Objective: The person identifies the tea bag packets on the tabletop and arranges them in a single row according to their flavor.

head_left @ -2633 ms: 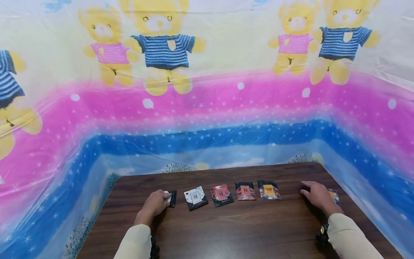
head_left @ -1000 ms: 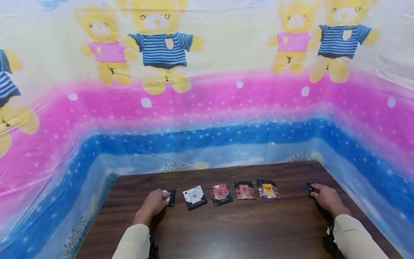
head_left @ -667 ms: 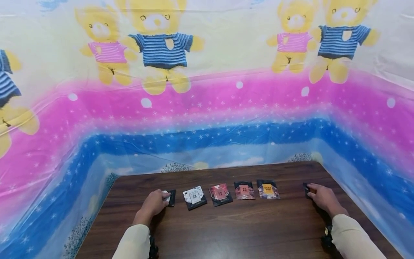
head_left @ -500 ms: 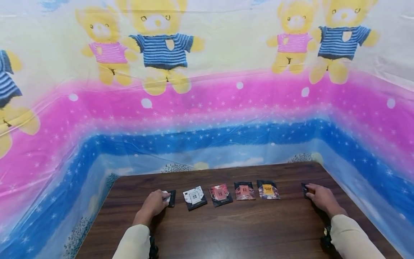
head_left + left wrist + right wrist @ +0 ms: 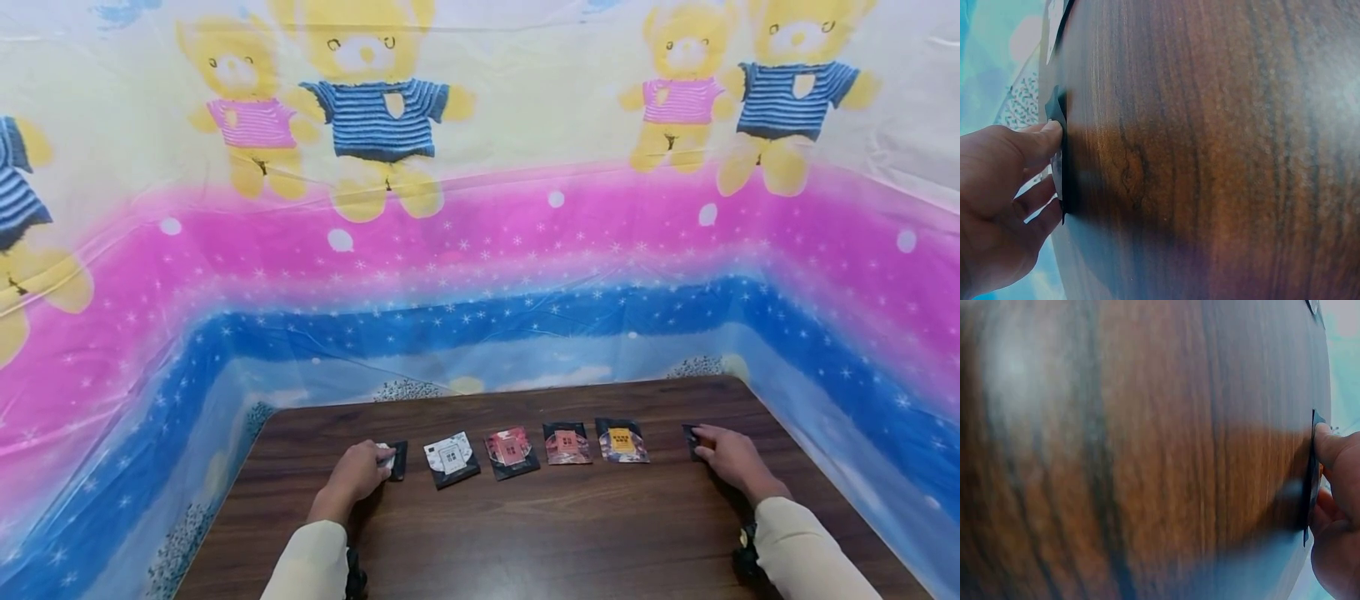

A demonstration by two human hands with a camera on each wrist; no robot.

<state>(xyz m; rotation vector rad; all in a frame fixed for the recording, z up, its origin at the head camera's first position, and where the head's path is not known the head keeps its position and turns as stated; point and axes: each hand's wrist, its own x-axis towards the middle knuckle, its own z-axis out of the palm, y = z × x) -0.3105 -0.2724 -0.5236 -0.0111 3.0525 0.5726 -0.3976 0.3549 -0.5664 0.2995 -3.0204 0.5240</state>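
At the left end of a row of flat sachets, my left hand (image 5: 355,472) holds a black-and-white sachet (image 5: 400,462), its thumb and fingers on the edges. Much of that sachet is covered by the hand. My right hand (image 5: 737,458) holds a dark sachet (image 5: 689,439) at the right end, mostly hidden under the fingers. In the right wrist view this sachet (image 5: 1310,481) lies on or just over the tabletop. Between the hands lie a white-and-black sachet (image 5: 452,457), a red one (image 5: 512,451), a reddish one (image 5: 567,443) and one with a yellow label (image 5: 622,440).
The sachets lie on a dark brown wooden table (image 5: 517,533) with rounded far corners. Behind and beside it hangs a cloth (image 5: 495,250) in pink, blue and cream, printed with bears.
My right hand first took hold of the sachet at the far right, then moved left with it toward the yellow-labelled sachet. The left hand and the middle sachets have stayed put.
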